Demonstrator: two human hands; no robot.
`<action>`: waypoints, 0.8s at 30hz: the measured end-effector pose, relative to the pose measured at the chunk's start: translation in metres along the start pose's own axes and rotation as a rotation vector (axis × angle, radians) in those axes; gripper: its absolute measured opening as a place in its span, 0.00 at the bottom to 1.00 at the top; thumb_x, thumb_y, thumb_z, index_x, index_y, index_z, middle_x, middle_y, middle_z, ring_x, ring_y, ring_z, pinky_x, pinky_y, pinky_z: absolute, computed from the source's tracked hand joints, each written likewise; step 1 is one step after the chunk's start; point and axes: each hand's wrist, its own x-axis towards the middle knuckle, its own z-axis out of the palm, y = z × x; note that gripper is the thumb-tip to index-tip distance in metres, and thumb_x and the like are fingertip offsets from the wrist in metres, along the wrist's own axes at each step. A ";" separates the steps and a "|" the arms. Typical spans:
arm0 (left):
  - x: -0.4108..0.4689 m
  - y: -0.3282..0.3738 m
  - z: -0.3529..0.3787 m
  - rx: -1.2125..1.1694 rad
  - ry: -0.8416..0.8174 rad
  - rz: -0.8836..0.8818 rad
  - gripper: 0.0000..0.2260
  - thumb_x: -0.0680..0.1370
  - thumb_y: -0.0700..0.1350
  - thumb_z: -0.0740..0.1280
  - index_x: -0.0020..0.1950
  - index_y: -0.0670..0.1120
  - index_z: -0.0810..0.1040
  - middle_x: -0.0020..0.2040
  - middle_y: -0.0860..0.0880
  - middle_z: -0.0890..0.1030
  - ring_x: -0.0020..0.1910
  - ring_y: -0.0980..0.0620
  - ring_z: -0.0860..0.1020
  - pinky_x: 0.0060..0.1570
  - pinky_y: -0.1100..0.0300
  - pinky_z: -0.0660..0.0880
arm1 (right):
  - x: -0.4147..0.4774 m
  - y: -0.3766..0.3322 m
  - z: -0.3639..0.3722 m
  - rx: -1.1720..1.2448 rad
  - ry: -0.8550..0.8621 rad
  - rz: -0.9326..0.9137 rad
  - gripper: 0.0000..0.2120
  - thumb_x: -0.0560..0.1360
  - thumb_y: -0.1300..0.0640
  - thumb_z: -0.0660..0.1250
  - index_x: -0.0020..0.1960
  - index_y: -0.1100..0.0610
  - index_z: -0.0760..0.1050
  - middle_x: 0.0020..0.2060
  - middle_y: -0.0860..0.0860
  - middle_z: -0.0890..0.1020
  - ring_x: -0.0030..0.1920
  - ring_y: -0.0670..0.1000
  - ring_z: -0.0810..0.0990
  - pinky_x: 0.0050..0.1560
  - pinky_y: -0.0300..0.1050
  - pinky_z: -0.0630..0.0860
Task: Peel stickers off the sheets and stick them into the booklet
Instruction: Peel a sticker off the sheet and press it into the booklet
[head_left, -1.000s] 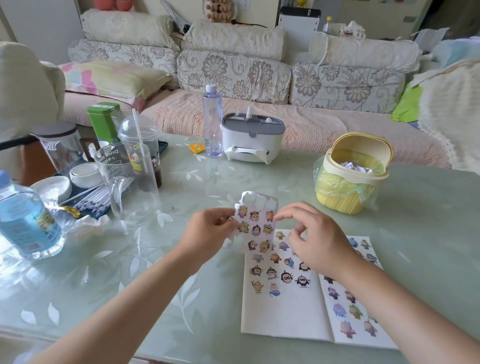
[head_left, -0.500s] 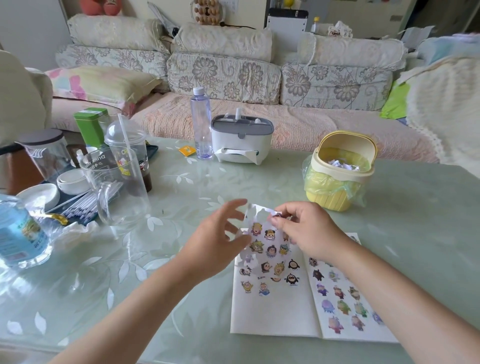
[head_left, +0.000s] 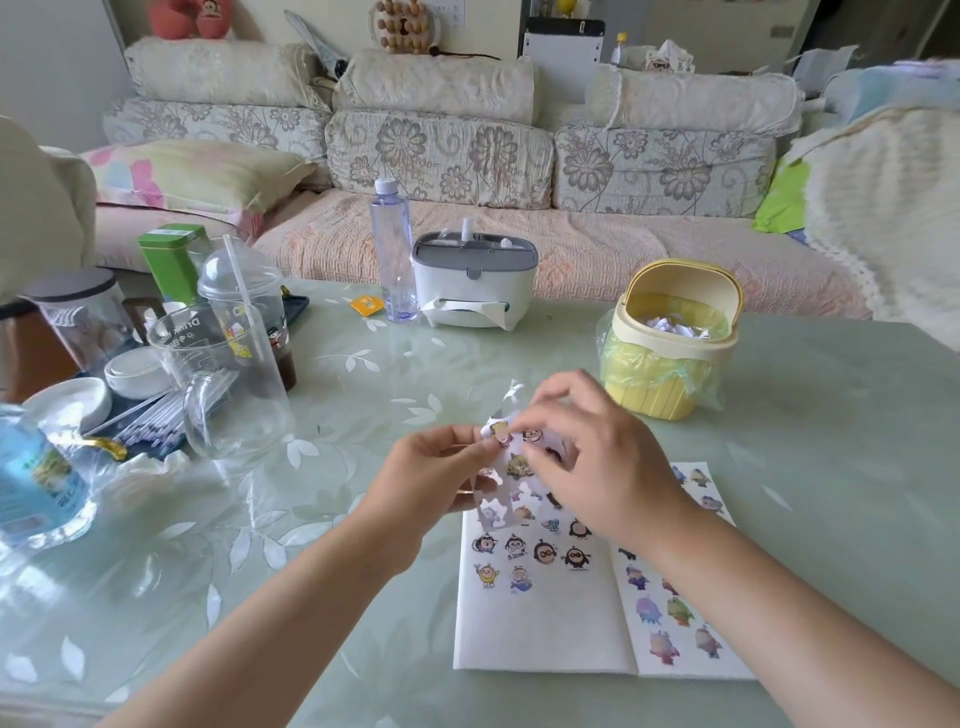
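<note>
L to R, head view. Far L on the glass-topped table: water bottle, glass jug, domed cup w/ straw; none belong to the job. Centre: left hand pinches the L edge of the sticker sheet, thumb and fingers curled on it; the sheet is held tilted, clear of the table, above the booklet's far edge; emptied backing shows at its top. Right hand reaches over the sheet's upper R, fingers curled, thumb and forefinger closed on the upper part; whether a sticker's edge is lifted I cannot tell, as the fingers hide it. Below: booklet lies open and flat; L page has rows of stickers up top and a blank lower half; R page is partly under the right forearm. Far R: yellow bin, near but apart. Step in hand, as I read it: peel, not yet place. Next move, I judge, needs one sticker lifted cleanly w/o tearing, sheet held steady; then a press onto blank space on the L page.
</note>
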 end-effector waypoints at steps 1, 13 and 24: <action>0.001 -0.001 0.000 -0.045 -0.026 -0.022 0.03 0.78 0.45 0.72 0.45 0.47 0.83 0.37 0.50 0.81 0.35 0.54 0.80 0.40 0.62 0.78 | -0.001 -0.002 0.002 -0.017 -0.006 -0.031 0.10 0.73 0.55 0.74 0.52 0.44 0.82 0.49 0.41 0.76 0.33 0.41 0.74 0.34 0.36 0.71; 0.002 -0.004 0.002 -0.244 -0.156 -0.007 0.05 0.76 0.36 0.71 0.51 0.41 0.80 0.37 0.46 0.80 0.36 0.53 0.79 0.45 0.60 0.80 | -0.004 -0.003 0.008 0.052 0.042 0.053 0.14 0.76 0.42 0.64 0.51 0.46 0.85 0.42 0.41 0.80 0.33 0.41 0.74 0.32 0.39 0.73; 0.000 -0.002 0.010 0.187 0.080 0.341 0.17 0.73 0.37 0.76 0.53 0.50 0.73 0.38 0.51 0.85 0.36 0.52 0.82 0.42 0.60 0.78 | -0.001 0.002 0.001 0.013 -0.101 0.063 0.04 0.77 0.50 0.71 0.44 0.46 0.84 0.38 0.38 0.76 0.32 0.36 0.73 0.32 0.30 0.61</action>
